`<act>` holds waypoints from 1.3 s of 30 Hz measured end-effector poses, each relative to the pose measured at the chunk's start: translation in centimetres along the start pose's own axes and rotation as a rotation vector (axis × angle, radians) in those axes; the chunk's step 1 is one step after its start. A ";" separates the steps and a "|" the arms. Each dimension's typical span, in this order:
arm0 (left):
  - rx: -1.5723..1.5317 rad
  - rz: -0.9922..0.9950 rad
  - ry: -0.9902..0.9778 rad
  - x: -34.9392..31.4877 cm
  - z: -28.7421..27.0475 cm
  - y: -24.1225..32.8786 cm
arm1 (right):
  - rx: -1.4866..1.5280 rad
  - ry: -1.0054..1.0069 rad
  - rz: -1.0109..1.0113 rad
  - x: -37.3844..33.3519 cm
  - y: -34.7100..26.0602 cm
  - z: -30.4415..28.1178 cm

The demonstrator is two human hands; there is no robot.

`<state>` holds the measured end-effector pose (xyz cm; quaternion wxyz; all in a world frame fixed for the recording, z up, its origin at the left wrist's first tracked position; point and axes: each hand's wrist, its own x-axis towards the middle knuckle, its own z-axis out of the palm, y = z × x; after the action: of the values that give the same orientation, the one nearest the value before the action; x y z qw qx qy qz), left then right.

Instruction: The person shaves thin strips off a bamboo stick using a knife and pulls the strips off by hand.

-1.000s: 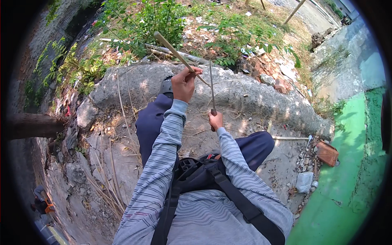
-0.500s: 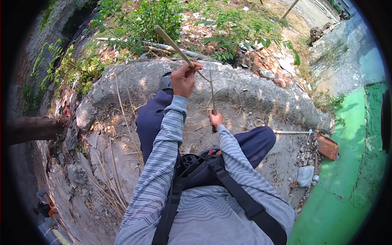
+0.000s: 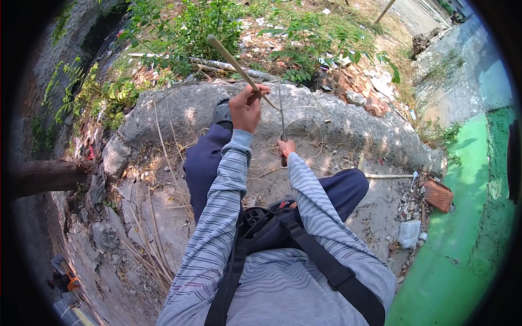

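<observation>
A pale bamboo stick [image 3: 228,57] slants up and away from my left hand [image 3: 246,110], whose fingers are closed around its lower part. My right hand [image 3: 286,148] grips the dark handle of a knife [image 3: 281,111], its narrow blade pointing away from me. The blade crosses the stick's thin near end, just right of my left hand; whether it cuts in is too small to tell. Beyond both hands runs a rough concrete ledge [image 3: 348,125]. Thin curled fibres [image 3: 319,130] lie near the knife.
Long bamboo strips [image 3: 155,231] lie on the ground at left, near a thick trunk [image 3: 49,175]. A brown-orange basket-like block [image 3: 437,195] and a white plastic bag [image 3: 409,233] are at right. Leafy shrubs [image 3: 212,32] grow beyond the ledge. Another person [image 3: 65,277] is far lower left.
My right hand has moved forward with the knife, closer to the stick. My left hand stays almost in place, still gripping the stick.
</observation>
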<state>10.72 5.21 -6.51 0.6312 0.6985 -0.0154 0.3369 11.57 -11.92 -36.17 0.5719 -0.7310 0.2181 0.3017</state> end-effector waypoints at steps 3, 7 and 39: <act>-0.060 0.014 -0.014 0.2 0.4 0.0 | -0.163 0.052 -0.094 2.6 0.7 -1.9; 0.079 -0.019 0.046 -0.6 -2.1 -0.5 | -0.282 0.091 -0.334 -1.2 0.8 0.2; 0.072 -0.047 0.066 -0.6 -3.5 -0.4 | -0.318 0.233 -0.513 -5.2 5.2 2.4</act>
<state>8.83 8.15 -7.24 0.6136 0.7093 0.0340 0.3453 3.89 -11.08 -36.58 0.4792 -0.8719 0.0409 0.0924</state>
